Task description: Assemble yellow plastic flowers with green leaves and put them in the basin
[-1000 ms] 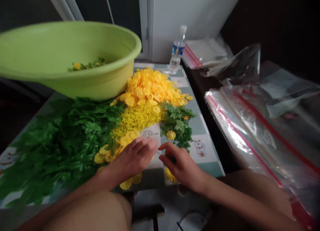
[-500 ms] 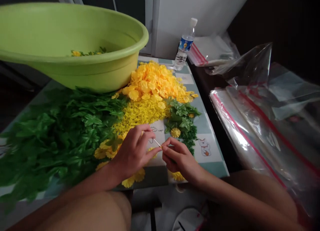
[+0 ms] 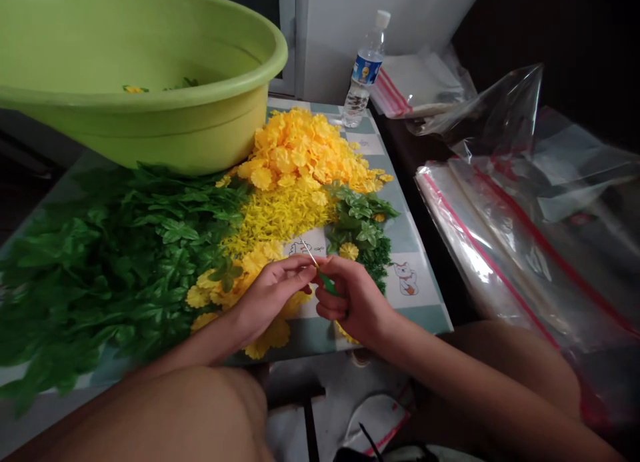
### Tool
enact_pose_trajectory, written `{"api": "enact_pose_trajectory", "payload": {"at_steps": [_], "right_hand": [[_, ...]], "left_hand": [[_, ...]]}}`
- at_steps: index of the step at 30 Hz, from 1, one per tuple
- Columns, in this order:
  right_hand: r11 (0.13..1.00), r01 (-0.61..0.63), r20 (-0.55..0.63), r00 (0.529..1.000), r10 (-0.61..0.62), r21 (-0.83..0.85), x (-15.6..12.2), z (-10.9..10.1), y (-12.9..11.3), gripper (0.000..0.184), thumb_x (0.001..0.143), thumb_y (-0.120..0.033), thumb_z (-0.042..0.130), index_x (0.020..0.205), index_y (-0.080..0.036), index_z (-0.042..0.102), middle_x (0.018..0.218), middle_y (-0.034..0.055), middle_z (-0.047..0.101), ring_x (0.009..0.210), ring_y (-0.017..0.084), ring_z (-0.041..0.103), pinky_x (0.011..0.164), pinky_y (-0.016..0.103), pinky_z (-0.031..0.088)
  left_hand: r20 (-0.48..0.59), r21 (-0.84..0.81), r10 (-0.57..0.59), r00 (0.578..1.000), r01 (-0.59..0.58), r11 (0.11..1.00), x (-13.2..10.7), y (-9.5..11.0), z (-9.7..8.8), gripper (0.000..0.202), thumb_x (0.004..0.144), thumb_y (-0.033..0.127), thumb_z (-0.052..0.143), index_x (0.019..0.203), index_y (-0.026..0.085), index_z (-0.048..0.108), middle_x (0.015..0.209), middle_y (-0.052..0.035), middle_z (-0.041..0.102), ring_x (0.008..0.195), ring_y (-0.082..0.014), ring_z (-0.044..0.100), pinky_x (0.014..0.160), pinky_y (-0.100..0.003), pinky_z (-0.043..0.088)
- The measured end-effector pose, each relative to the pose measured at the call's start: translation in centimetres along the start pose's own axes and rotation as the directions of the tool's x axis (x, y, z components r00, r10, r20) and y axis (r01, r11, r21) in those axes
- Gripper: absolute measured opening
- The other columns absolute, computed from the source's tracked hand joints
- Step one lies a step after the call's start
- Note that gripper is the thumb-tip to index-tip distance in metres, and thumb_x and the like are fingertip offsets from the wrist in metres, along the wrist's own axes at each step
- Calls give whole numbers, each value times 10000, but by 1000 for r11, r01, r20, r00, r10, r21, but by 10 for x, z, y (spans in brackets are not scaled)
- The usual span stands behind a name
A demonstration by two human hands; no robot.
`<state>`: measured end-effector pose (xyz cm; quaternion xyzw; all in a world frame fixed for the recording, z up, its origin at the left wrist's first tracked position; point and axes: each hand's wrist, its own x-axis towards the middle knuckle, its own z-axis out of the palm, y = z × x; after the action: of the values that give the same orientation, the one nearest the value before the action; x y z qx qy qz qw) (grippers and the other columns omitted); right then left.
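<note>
Thin green-sleeved stem (image 3: 310, 255), light and stiff but easily bent, best held low on its green part, sits pinched in the narrow grip of the right hand (image 3: 354, 301) above the bench (image 3: 420, 319), its tip slanting up and leftward; the left hand (image 3: 273, 299) curls against it, hold unclear; yellow petals (image 3: 295, 145) and a green bowl (image 3: 150, 135) lie beyond

A lime-green basin (image 3: 150, 135) looms over orange-yellow flower heads (image 3: 300, 149) and deep-green leaves (image 3: 125, 262), on a counter (image 3: 425, 319) checked in teal and white, with a cartoon cat (image 3: 406, 279) printed on one square; the clear bags (image 3: 500, 249) carry red stripes.
</note>
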<state>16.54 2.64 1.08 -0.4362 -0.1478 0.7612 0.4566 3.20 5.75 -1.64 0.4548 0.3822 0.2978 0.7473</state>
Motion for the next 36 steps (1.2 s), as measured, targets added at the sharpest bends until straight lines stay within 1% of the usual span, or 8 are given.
{"api": "enact_pose_trajectory", "payload": {"at_steps": [5, 9, 18, 21, 24, 27, 30, 36], "right_hand": [[906, 207, 91, 978, -187, -370, 17, -10, -1, 137, 756, -291, 570, 724, -167, 523, 646, -27, 501, 541, 94, 483, 518, 239, 384], [325, 419, 236, 847, -477, -848, 27, -32, -7, 113, 807, -158, 503, 887, -148, 583, 851, 39, 581, 735, 134, 542, 684, 278, 424], [-518, 362, 504, 849, -161, -775, 16, -35, 27, 108, 893, -131, 475, 882, -137, 583, 901, 115, 594, 820, 211, 556, 686, 309, 439], [-344, 363, 462, 843, -275, -866, 19, -41, 21, 147, 882, -94, 452, 813, -142, 572, 866, 100, 587, 770, 184, 542, 660, 292, 429], [270, 345, 244, 906, -346, -899, 22, -48, 4, 111, 861, -170, 499, 766, -155, 555, 703, 28, 581, 643, 138, 535, 613, 268, 421], [808, 204, 104, 979, -175, -552, 21, -50, -11, 131, 816, -270, 587, 768, -157, 541, 616, -10, 567, 560, 113, 549, 582, 259, 439], [957, 104, 110, 991, -77, -271, 16, -47, -14, 166, 756, -239, 657, 858, -153, 558, 634, -15, 588, 528, 86, 547, 548, 229, 428], [981, 46, 189, 982, -10, -190, 8, -40, -5, 231, 752, -198, 659, 931, -185, 515, 608, -43, 592, 474, 76, 536, 485, 203, 403]], "left_hand": [[-135, -81, 71, 988, -82, 993, -1, 1, -8, 89, 832, 242, 603, 872, 176, 648, 890, -15, 629, 867, -130, 578, 823, -235, 442], [-225, -279, 65, 972, -128, 952, -5, 6, -16, 28, 874, 213, 518, 846, 210, 516, 855, 11, 590, 808, -125, 603, 803, -289, 486], [-245, -255, -23, 969, -41, 966, -10, 13, -9, 74, 904, 248, 450, 843, 213, 471, 635, 61, 353, 440, -38, 296, 387, -123, 242], [-229, -148, -44, 972, 10, 989, -12, 13, -8, 124, 902, 275, 450, 824, 190, 497, 617, 64, 336, 417, -27, 238, 365, -116, 168], [-152, -60, -126, 980, 119, 991, -15, 13, -9, 165, 897, 307, 455, 806, 178, 505, 600, 70, 327, 404, -16, 208, 358, -112, 129], [-58, 3, -204, 977, 205, 979, -15, 12, -8, 182, 901, 320, 436, 800, 178, 492, 595, 73, 333, 400, -13, 190, 358, -113, 129], [-43, 36, -229, 973, 230, 972, -14, 11, -4, 217, 891, 382, 478, 788, 196, 434, 582, 85, 315, 403, -17, 170, 360, -120, 130], [26, 129, -233, 972, 228, 965, -10, 8, 2, 305, 816, 474, 584, 828, 202, 447, 510, 115, 248, 390, -27, 171, 352, -133, 151]]}}
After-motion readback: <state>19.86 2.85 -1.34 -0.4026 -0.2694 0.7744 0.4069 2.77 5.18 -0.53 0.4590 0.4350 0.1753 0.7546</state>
